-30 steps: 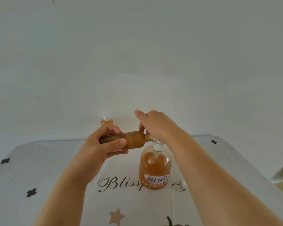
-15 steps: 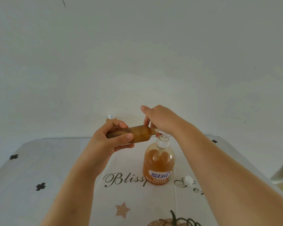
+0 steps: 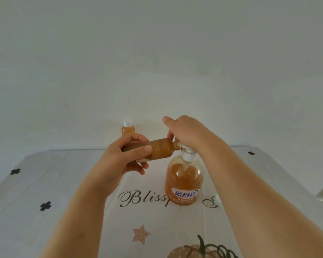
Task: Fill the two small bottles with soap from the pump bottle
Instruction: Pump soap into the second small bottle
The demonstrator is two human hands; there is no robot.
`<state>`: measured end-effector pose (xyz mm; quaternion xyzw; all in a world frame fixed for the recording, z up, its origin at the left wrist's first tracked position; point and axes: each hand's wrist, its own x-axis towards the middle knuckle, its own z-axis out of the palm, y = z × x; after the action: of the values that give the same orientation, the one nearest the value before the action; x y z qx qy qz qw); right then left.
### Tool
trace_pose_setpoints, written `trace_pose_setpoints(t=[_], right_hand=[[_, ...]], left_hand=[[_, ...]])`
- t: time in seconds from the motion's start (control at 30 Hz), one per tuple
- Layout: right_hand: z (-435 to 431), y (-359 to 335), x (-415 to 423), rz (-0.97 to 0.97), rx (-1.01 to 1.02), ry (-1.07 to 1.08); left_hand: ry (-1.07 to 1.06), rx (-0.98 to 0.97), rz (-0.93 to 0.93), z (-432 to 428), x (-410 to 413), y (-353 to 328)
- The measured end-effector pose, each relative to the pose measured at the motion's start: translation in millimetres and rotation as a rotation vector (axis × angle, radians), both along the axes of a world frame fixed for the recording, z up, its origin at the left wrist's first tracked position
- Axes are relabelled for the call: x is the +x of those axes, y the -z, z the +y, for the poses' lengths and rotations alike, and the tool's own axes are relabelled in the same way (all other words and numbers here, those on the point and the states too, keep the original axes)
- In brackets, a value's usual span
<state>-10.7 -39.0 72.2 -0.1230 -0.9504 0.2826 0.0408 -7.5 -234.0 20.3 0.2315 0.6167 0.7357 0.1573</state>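
Pale wall (image 3: 157, 62) fills the upper view, and below it lies a white tablecloth (image 3: 45, 183) printed with black crosses, script lettering, a star and a pumpkin.

Toward the left, at the far edge of the cloth, a capped bottle (image 3: 128, 129) stands upright, white cap on, amber soap inside, partly hidden behind the left hand. The left hand (image 3: 123, 157) is curled around the base half of the open bottle (image 3: 161, 149), thumb across the near side and fingers (image 3: 138, 139) wrapped over the far side, clamped on it. That bottle lies almost level in the air, neck pointing right, amber soap showing through its wall.

Its mouth meets the white spout of the pump bottle (image 3: 184, 181), which stands upright on the cloth over the lettering, roughly two thirds full. The right hand (image 3: 186, 131) covers the pump head from above, fingers bent down together over it and the index finger lifted slightly clear; how the fingertips sit underneath is hidden.

Further right, a small white cap (image 3: 218, 198) lies on the cloth just beside the right forearm.
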Motion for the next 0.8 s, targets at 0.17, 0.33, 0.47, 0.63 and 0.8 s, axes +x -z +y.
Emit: trace_pose_setpoints(t=[0.17, 0.33, 0.47, 0.63, 0.8], right_hand=[[3, 1, 1, 0.041, -0.012, -0.001], [1, -7, 4, 0.058, 0.006, -0.007], [-1, -16, 4, 0.086, 0.049, -0.035], [-5, -16, 5, 0.067, 0.096, -0.022], [-4, -15, 8, 0.091, 0.069, -0.033]], left_hand=[[0.007, 0.001, 0.022, -1, 1, -2], [-0.021, 0.009, 0.034, 0, 5, -4], [-0.023, 0.035, 0.043, -1, 7, -7], [-0.030, 0.036, 0.047, -2, 7, -6], [-0.020, 0.044, 0.051, -1, 7, -6]])
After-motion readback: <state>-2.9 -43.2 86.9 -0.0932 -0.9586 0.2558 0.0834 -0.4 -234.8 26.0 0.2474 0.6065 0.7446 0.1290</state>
